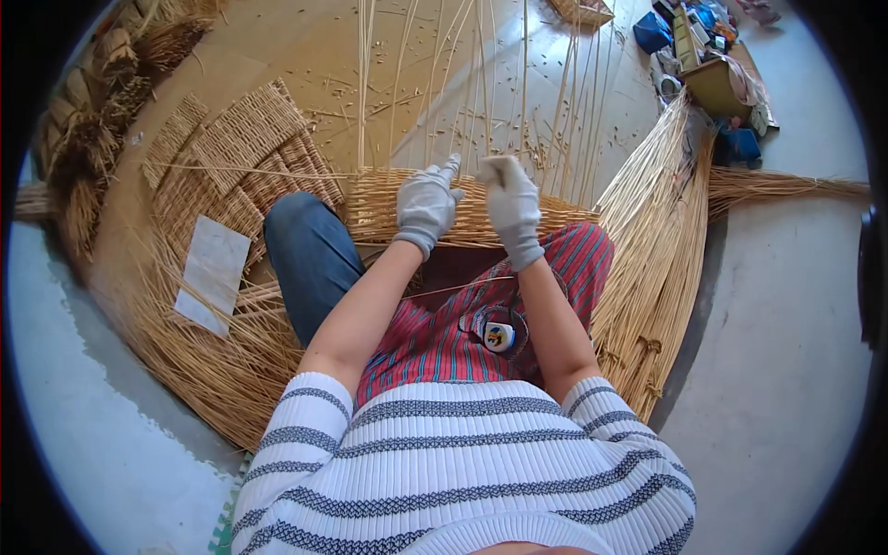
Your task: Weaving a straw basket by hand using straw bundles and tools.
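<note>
A partly woven wicker panel (375, 205) lies across my knees, its long upright stakes (524, 88) reaching away over the floor. Both my hands wear pale grey gloves. My left hand (428, 203) rests at the panel's far edge, index finger stretched forward and thumb apart from it. Just to its right, my right hand (511, 205) is closed above the weave, fingers curled; what they hold, if anything, is hidden. One thin strand (268, 172) runs out leftward from the panel's far edge.
Finished woven panels (245, 139) are piled at the left, beside a white sheet (213, 273) and loose straw-coloured rods (199, 356). Bundled rods (647, 277) lie to the right. Tied bundles (116, 60) stand far left. A cluttered yellowish box (717, 88) sits far right. Clippings litter the floor.
</note>
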Available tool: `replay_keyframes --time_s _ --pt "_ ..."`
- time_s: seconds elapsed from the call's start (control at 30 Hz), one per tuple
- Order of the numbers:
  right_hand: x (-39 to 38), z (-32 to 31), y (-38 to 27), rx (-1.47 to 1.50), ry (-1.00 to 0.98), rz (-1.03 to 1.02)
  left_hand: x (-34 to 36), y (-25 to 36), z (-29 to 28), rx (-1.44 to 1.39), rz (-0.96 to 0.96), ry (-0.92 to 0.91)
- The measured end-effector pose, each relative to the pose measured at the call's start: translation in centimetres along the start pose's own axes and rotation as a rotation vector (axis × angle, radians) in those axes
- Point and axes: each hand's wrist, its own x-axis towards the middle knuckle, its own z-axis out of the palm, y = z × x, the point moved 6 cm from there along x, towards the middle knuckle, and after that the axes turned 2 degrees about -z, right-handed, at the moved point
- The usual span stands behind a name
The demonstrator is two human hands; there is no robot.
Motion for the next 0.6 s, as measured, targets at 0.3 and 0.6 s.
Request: replay_keyframes --time_s 0.3,0.6 --pt "1.5 3.1 2.2 0.077 -0.349 -0.023 -0.7 -6.7 -1.8 -1.174 -0.282 0.217" --pt "0.7 6.8 1.8 -0.179 -0.409 0.129 -2.7 -7.8 -3.7 -0.413 -0.342 0.342"
